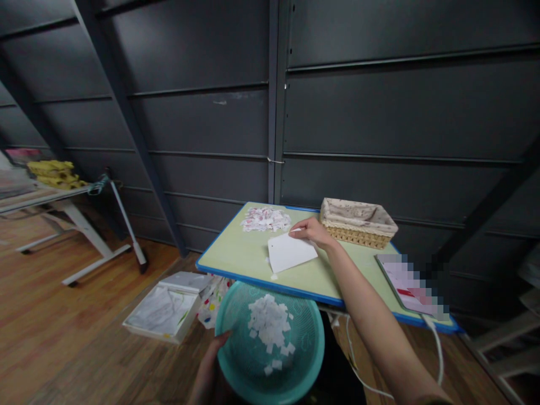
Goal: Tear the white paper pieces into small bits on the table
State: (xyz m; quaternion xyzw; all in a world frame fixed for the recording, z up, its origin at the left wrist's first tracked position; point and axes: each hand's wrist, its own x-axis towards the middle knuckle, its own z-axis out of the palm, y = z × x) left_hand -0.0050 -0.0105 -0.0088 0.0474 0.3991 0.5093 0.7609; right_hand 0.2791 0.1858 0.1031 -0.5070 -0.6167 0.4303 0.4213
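Note:
My left hand grips the left rim of a round teal plastic basket, thumb over the edge. Small white paper squares lie heaped inside it, below the table's front edge. On the pale green table with a blue edge, my right hand pinches the upper edge of a white sheet of paper. Behind and left of this sheet is a pile of cut paper pieces with reddish marks. A few tiny scraps lie by the sheet's lower left corner.
A cloth-lined wicker basket stands at the table's back right. Nearer right lies a tablet with a white cable hanging down. An open white box sits on the floor at left. A dark panel wall rises behind.

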